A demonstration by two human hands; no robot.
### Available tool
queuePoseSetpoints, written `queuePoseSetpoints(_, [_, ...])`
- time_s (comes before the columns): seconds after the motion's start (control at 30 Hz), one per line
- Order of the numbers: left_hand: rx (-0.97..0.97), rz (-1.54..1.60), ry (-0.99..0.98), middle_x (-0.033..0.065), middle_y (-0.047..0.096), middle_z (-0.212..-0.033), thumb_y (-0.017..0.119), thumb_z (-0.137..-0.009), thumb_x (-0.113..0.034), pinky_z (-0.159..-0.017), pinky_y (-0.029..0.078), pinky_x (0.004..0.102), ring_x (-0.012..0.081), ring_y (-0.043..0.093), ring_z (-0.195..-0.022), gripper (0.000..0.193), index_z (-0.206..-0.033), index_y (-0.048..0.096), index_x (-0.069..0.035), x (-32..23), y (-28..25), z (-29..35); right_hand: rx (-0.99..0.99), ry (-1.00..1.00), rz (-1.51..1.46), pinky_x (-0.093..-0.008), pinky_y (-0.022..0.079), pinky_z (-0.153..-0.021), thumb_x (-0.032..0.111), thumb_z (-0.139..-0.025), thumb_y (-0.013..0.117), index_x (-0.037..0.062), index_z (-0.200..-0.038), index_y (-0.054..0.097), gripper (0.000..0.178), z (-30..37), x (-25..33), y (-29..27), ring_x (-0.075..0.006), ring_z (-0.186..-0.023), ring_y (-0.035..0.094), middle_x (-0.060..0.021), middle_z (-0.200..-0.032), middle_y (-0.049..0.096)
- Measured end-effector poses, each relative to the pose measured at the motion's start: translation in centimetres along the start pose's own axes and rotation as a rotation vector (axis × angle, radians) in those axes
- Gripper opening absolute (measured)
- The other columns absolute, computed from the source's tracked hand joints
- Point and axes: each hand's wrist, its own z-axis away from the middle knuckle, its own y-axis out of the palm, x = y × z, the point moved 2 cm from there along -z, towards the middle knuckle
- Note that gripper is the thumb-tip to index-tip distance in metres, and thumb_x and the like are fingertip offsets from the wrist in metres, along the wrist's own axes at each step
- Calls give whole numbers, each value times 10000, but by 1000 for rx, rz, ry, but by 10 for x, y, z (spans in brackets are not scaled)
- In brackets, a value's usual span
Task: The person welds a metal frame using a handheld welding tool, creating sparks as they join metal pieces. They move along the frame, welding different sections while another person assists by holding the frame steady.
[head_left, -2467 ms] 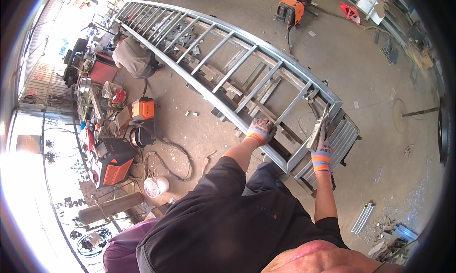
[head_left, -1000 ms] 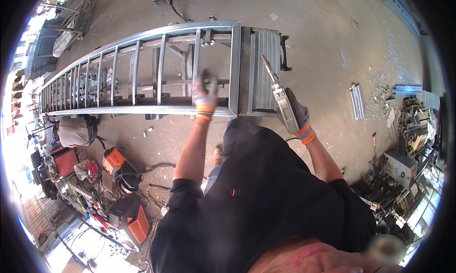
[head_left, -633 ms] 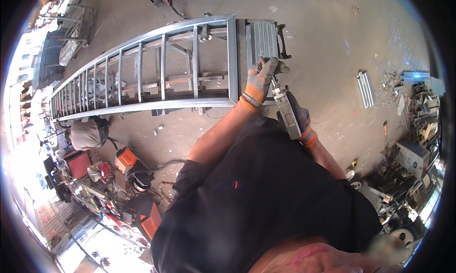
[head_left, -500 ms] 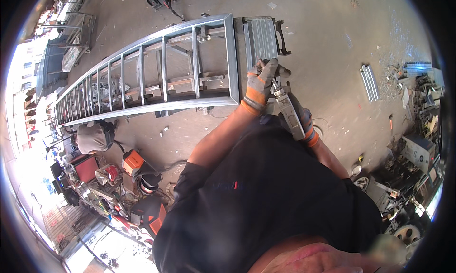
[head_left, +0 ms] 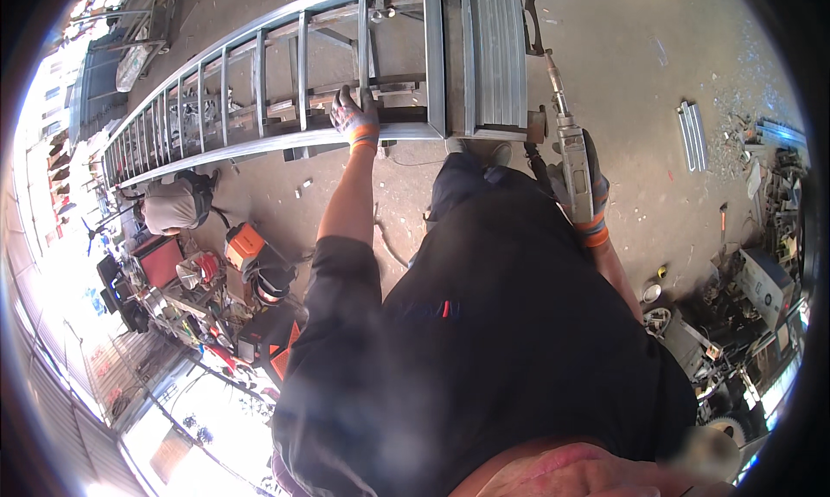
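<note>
My left hand (head_left: 354,116), in a grey glove with an orange cuff, reaches over the near rail of a ladder-like metal frame (head_left: 303,138). Its fingers are spread between two rungs and hold nothing; whether the palm touches the rail I cannot tell. At my right side, my gloved right hand (head_left: 595,181) is wrapped around a long, straight grey power tool (head_left: 572,164). The tool's narrow nose points away from me, and its body partly hides the fingers. Between the hands, beyond my feet, lie flat grooved metal strips (head_left: 500,60) beside the frame's end.
A person (head_left: 173,205) crouches by the frame at left. Near them stand an orange machine (head_left: 245,245) and cluttered tools. Metal strips (head_left: 692,136) lie on the floor at right, with a hammer (head_left: 723,220), a grey box (head_left: 768,282) and scrap beyond. A cable (head_left: 389,244) trails across the floor.
My left hand has let go of the tool's nose and moved left to the frame. My right hand has swung the tool out to the right, nose pointing forward. The whole view has shifted.
</note>
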Motion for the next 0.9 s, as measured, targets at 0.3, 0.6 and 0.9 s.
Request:
queuePoseSetpoints(0.3, [18, -106, 111, 149, 639, -1447, 635, -973, -464, -1194, 371, 519, 359, 568, -1363, 532, -1400, 655, -148, 15, 23, 6, 70, -30, 122, -319, 607, -719, 72, -860, 851, 39, -1568, 467, 806, 6, 5, 11, -186, -815, 762, -74, -1106, 792])
queuePoseSetpoints(0.6, [162, -167, -5, 176, 769, -1149, 585, -995, -471, -1121, 431, 509, 379, 676, -1205, 459, -1294, 713, -147, 5, 14, 7, 123, 26, 142, -383, 618, -749, 139, -832, 884, 38, -1564, 462, 851, 5, 4, 20, -304, -906, 799, -130, -1060, 793])
queuePoseSetpoints(0.9, [139, -155, 16, 200, 766, -1127, 573, -997, -460, -1080, 461, 528, 404, 690, -1154, 443, -1263, 708, -133, 6, 14, 8, 176, -48, 171, -410, 608, -717, 149, -835, 879, 23, -1556, 472, 837, -3, 11, 30, -341, -870, 782, -166, -1073, 771])
